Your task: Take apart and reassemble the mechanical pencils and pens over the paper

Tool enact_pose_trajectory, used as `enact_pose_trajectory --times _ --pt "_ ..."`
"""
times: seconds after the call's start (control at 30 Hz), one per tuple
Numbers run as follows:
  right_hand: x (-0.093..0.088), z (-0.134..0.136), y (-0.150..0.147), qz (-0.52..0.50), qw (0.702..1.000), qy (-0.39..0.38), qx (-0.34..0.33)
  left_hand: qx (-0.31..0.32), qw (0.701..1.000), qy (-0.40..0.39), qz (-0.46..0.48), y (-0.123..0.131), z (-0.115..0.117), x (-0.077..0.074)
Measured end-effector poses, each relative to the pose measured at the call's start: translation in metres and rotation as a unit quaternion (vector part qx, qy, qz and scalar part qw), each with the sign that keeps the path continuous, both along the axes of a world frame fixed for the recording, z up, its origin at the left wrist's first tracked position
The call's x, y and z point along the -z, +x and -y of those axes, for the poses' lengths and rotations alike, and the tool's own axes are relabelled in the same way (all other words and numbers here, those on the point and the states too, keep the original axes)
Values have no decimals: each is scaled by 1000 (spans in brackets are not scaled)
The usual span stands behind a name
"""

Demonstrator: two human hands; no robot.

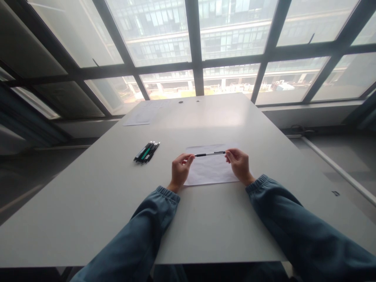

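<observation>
A pen (210, 154) with a clear barrel, a black grip and a black clip is held level between my two hands. My left hand (180, 169) pinches its tip end. At the clip end, my right hand (239, 164) pinches the pen between thumb and fingers. Below the pen, a white sheet of paper (210, 172) lies on the table, partly covered by both hands. To the left of my left hand lies a bunch of several pens (147, 152), mostly black, one with a green part.
The white table (102, 203) reaches to large windows (164, 35). More papers (139, 116) lie at its far left. Near the far edge is a dark round spot (180, 102). A small dark mark (335, 193) shows at the right.
</observation>
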State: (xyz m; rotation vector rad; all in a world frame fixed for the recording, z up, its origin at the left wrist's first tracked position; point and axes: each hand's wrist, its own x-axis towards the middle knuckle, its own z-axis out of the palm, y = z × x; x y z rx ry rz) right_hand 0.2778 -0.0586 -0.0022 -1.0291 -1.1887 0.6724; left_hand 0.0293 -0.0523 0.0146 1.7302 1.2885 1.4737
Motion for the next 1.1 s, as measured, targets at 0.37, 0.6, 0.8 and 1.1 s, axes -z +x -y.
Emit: enact_pose_trajectory --times 0.37,0.6,0.8,1.1 --pt "0 0 0 5 1000 -2 3 -5 1000 -2 -5 0 0 0" --pt "-2 1 0 10 1000 -3 4 -2 1000 -4 -2 1 0 0" --pt "0 0 0 9 1000 0 3 1 1000 -4 -3 1 0 1" --pt "-1 1 0 11 1000 -4 6 2 1000 -1 -7 1 0 1"
